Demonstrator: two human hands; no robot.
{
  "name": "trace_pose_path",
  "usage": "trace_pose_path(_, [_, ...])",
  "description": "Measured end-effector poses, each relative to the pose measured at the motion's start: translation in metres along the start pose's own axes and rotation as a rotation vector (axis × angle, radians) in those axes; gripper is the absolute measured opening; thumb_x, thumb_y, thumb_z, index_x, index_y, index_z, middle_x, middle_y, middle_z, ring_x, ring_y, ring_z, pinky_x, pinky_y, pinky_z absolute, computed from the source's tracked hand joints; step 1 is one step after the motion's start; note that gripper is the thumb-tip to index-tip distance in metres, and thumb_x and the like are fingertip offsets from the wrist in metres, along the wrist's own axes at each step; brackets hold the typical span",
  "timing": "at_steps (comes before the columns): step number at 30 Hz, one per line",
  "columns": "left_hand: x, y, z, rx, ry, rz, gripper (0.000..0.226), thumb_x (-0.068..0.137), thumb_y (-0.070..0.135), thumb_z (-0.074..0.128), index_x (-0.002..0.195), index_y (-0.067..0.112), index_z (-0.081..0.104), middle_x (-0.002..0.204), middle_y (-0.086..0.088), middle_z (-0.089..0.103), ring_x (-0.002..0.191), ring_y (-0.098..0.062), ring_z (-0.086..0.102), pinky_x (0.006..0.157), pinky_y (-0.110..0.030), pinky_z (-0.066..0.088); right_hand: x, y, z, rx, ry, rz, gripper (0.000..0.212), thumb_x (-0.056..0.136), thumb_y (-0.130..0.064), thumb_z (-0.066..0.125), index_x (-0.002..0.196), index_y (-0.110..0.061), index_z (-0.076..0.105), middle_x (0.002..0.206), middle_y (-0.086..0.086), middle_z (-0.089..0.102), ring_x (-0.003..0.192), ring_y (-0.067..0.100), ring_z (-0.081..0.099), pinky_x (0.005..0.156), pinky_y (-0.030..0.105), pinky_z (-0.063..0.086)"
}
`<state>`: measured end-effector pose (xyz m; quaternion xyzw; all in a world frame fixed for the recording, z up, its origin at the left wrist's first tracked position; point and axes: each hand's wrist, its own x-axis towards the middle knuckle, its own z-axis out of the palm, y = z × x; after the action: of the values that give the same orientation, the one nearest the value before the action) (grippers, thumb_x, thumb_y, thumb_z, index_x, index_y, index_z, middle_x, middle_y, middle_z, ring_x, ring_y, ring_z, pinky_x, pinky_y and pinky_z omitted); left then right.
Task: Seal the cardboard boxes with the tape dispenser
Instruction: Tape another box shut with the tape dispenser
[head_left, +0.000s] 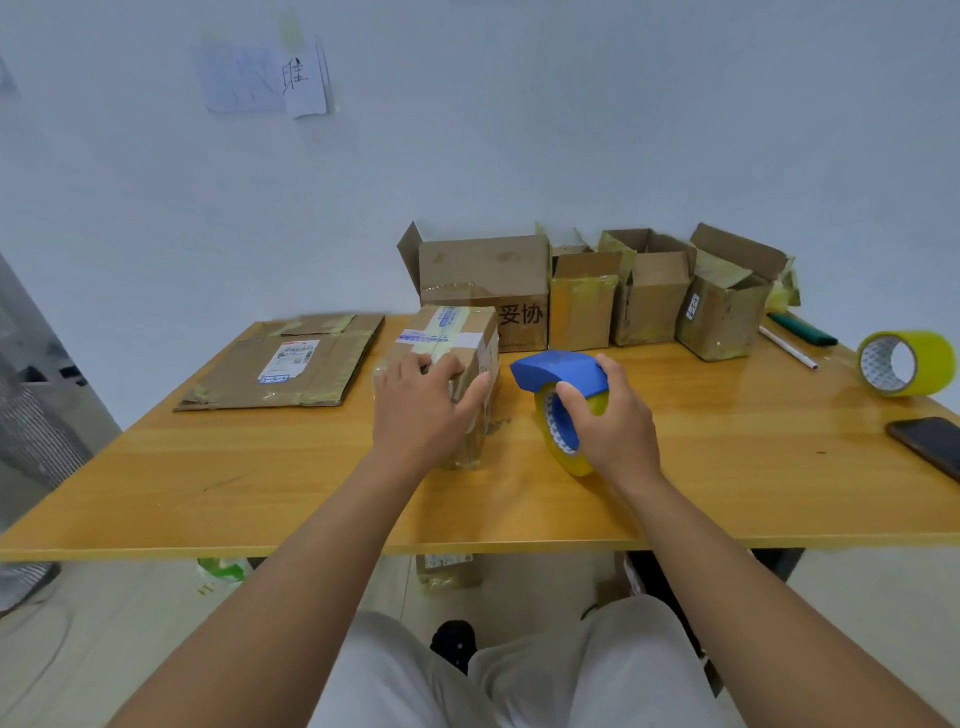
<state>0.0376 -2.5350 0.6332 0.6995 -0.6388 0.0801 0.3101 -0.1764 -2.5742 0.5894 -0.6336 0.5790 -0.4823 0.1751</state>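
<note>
A small closed cardboard box (457, 338) with old labels and tape stands on the wooden table (260, 483) just left of centre. My left hand (421, 410) lies over its near end, fingers on top and thumb down the right side. To the right, my right hand (613, 421) grips a blue tape dispenser (558, 371) loaded with a yellowish roll; my thumb goes through the roll's core. The dispenser is close to the box's right side, not touching it.
Several open cardboard boxes (483, 286) line the back of the table by the wall. A flattened box (291, 364) lies at the left. A spare tape roll (906, 364), a pen (787, 347), a green object (802, 328) and a phone (930, 441) lie at the right.
</note>
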Motion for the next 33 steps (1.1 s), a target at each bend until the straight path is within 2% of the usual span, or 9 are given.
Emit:
trace_pose_path(3, [0.001, 0.001, 0.005, 0.031, 0.046, 0.009, 0.029, 0.095, 0.046, 0.053, 0.113, 0.025, 0.064, 0.117, -0.01, 0.058, 0.112, -0.028, 0.047, 0.091, -0.039, 0.034, -0.002, 0.0, 0.0, -0.014, 0.004, -0.014, 0.065, 0.095, -0.055, 0.055, 0.148, -0.022, 0.038, 0.126, 0.005, 0.058, 0.111, 0.025, 0.055, 0.086, 0.04, 0.049])
trace_pose_path(5, [-0.001, -0.003, 0.006, 0.054, 0.044, 0.038, 0.028, 0.094, 0.041, 0.056, 0.117, 0.026, 0.062, 0.119, -0.01, 0.057, 0.113, -0.027, 0.047, 0.092, -0.039, 0.036, -0.005, 0.0, 0.001, -0.016, 0.024, -0.028, 0.065, 0.095, -0.054, 0.054, 0.149, -0.022, 0.037, 0.13, 0.006, 0.057, 0.114, 0.026, 0.055, 0.089, 0.042, 0.05])
trace_pose_path(10, [-0.002, -0.008, 0.003, 0.068, 0.027, 0.071, 0.033, 0.094, 0.043, 0.059, 0.124, 0.029, 0.059, 0.126, -0.009, 0.056, 0.119, -0.027, 0.046, 0.097, -0.04, 0.038, -0.008, 0.002, 0.002, -0.01, 0.053, -0.035, 0.065, 0.095, -0.054, 0.054, 0.148, -0.021, 0.038, 0.129, 0.006, 0.058, 0.113, 0.024, 0.055, 0.088, 0.042, 0.051])
trace_pose_path(13, [-0.004, -0.004, 0.006, 0.111, 0.073, 0.09, 0.031, 0.094, 0.042, 0.06, 0.12, 0.026, 0.062, 0.12, -0.011, 0.059, 0.115, -0.029, 0.05, 0.096, -0.041, 0.037, -0.005, 0.001, 0.004, -0.009, 0.053, -0.03, 0.064, 0.095, -0.054, 0.055, 0.147, -0.022, 0.039, 0.127, 0.005, 0.058, 0.111, 0.023, 0.055, 0.082, 0.035, 0.046])
trace_pose_path(16, [-0.006, 0.001, 0.011, 0.179, 0.147, 0.07, 0.029, 0.095, 0.043, 0.058, 0.115, 0.023, 0.063, 0.114, -0.013, 0.06, 0.11, -0.031, 0.052, 0.092, -0.042, 0.037, -0.003, 0.001, 0.004, -0.007, 0.04, -0.022, 0.063, 0.095, -0.054, 0.056, 0.147, -0.022, 0.039, 0.123, 0.004, 0.059, 0.109, 0.024, 0.055, 0.08, 0.034, 0.045])
trace_pose_path(22, [0.0, -0.004, 0.011, 0.193, 0.08, 0.08, 0.031, 0.097, 0.047, 0.052, 0.125, 0.034, 0.056, 0.123, -0.009, 0.054, 0.117, -0.027, 0.045, 0.094, -0.039, 0.033, -0.005, 0.002, 0.003, 0.003, 0.039, -0.019, 0.063, 0.094, -0.054, 0.056, 0.146, -0.023, 0.039, 0.12, 0.004, 0.059, 0.105, 0.025, 0.056, 0.081, 0.039, 0.049])
trace_pose_path(26, [0.004, -0.018, 0.004, 0.199, 0.012, 0.126, 0.039, 0.097, 0.038, 0.057, 0.135, 0.041, 0.051, 0.126, -0.006, 0.052, 0.119, -0.024, 0.044, 0.092, -0.037, 0.035, -0.006, 0.001, 0.003, 0.012, 0.051, -0.019, 0.063, 0.094, -0.053, 0.057, 0.146, -0.022, 0.039, 0.119, 0.004, 0.058, 0.104, 0.024, 0.056, 0.081, 0.04, 0.05])
trace_pose_path(33, [0.003, -0.014, 0.003, 0.234, 0.002, 0.121, 0.056, 0.088, 0.02, 0.069, 0.138, 0.039, 0.051, 0.124, -0.007, 0.052, 0.12, -0.025, 0.043, 0.091, -0.037, 0.034, -0.007, 0.004, 0.004, 0.028, 0.061, -0.028, 0.063, 0.093, -0.054, 0.058, 0.146, -0.023, 0.039, 0.123, 0.002, 0.058, 0.107, 0.022, 0.055, 0.08, 0.035, 0.047])
